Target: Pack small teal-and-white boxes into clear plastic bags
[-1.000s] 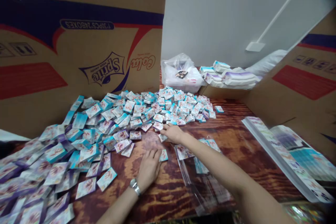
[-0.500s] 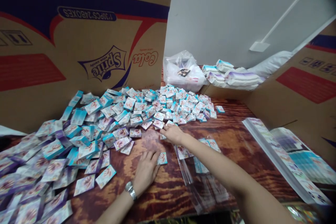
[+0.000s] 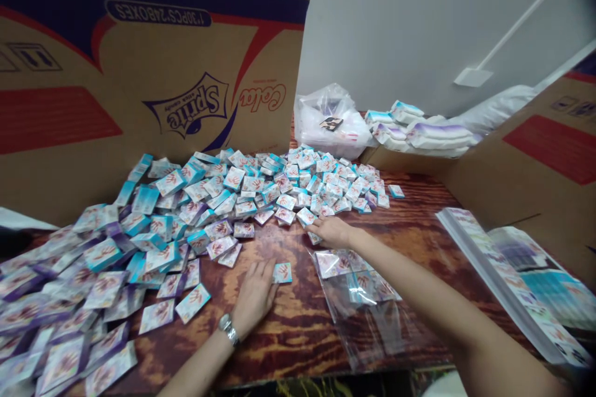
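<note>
My left hand, with a watch on the wrist, rests low over the table, its thumb and index finger closed on a small white and light-blue box printed with a red hand. At the front edge of the pile, my right hand has its fingers bent down on a small box; its palm hides part of the grip. Another small box lies at those fingertips. Under the right forearm is a clear plastic bag with several similar boxes inside.
A wide pile of small boxes covers the table's left and back. Behind it stands a large carton. A plastic bag and soft packs are at the back. Stacked flat printed sheets lie right, beside another carton.
My right hand has drawn a small box slightly right, toward the clear bag. My left hand has shifted a little left together with its box. The camera view has moved slightly.
</note>
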`<state>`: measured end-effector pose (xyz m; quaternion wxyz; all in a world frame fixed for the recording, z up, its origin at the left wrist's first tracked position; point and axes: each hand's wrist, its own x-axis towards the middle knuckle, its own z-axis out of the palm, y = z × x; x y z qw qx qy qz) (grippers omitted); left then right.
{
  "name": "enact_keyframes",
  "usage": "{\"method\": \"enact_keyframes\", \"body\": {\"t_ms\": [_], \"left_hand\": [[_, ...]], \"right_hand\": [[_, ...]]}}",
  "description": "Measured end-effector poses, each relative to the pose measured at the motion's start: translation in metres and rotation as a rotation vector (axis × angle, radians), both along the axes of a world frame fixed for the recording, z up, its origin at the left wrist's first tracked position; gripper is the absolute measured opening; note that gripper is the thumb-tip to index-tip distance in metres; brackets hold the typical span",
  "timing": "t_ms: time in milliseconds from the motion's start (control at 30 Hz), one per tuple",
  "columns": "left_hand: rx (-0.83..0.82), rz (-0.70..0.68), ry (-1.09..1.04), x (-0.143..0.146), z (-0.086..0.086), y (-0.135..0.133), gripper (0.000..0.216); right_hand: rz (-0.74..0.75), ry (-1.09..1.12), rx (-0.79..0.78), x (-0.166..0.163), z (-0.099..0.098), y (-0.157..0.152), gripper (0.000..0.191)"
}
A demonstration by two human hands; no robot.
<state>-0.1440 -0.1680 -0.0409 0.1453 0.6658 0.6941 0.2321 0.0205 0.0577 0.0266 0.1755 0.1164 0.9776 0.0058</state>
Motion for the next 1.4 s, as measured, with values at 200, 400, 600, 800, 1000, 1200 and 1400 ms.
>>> {"method": "enact_keyframes", "body": {"t_ms": [200,400,600,800,1000,1200,1400], "left_hand": [[0.013,0.071,-0.204,-0.011,-0.008,-0.008,0.065],[-0.053,0.129,-0.678,-0.016,-0.019,-0.015,0.076],[-0.077,0.141,-0.95,-0.012,0.005,-0.017,0.055],[-0.066,0.083,-0.629,-0.006,0.016,-0.039,0.058],[0.058,-0.027,-0.294,0.014,0.006,-0.067,0.054],[0.07,-0.015,-0.286,0.028,-0.009,-0.069,0.064],[0.078,-0.033,-0.258,0.033,-0.013,-0.067,0.065]], "right_hand": [[0.028,0.206,-0.196,-0.03,0.017,-0.052,0.064],[0.029,0.219,-0.226,-0.043,-0.014,-0.11,0.069],[0.036,0.299,-0.256,-0.041,-0.038,-0.119,0.06],[-0.012,0.395,-0.423,-0.02,-0.032,-0.144,0.079],[-0.161,0.334,-0.636,0.002,-0.02,-0.158,0.075],[-0.223,0.32,-0.724,0.008,-0.033,-0.175,0.091],[-0.258,0.399,-0.707,0.002,-0.037,-0.187,0.081]]}}
